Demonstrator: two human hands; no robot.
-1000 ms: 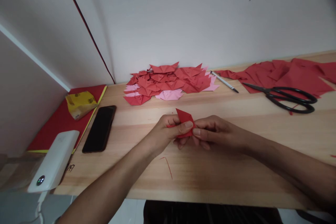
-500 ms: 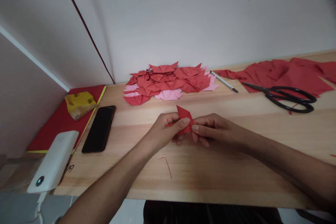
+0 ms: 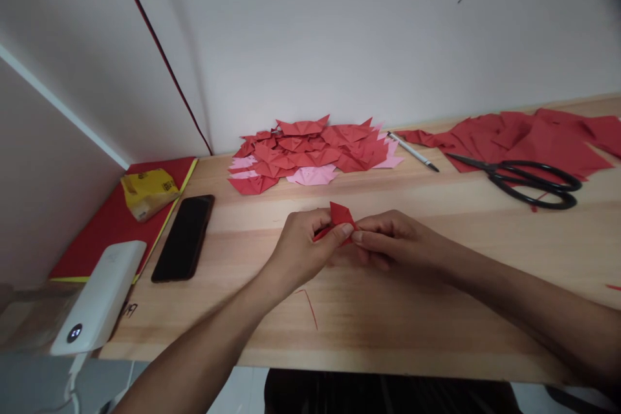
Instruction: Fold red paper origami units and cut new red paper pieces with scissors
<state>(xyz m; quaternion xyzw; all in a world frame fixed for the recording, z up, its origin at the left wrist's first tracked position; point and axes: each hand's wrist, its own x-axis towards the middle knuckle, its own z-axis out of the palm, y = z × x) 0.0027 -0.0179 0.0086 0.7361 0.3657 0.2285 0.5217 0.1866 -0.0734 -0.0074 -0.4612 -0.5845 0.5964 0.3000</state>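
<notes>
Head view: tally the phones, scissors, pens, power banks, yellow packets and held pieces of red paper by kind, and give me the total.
Phone: 1
Scissors: 1
Pen: 1
Power bank: 1
Yellow packet: 1
Held red paper: 1
Total: 6

The wooden surface (image 3: 412,330) is bounded at its rear by a plain pale wall (image 3: 339,32). A grey panel (image 3: 87,45) is set at the left, marked by a dark line (image 3: 160,52). A tiled floor (image 3: 242,391) is partly shown below. Dim, diffuse light is cast.

Black phone (image 3: 183,238) beside red folder (image 3: 104,226)
</notes>
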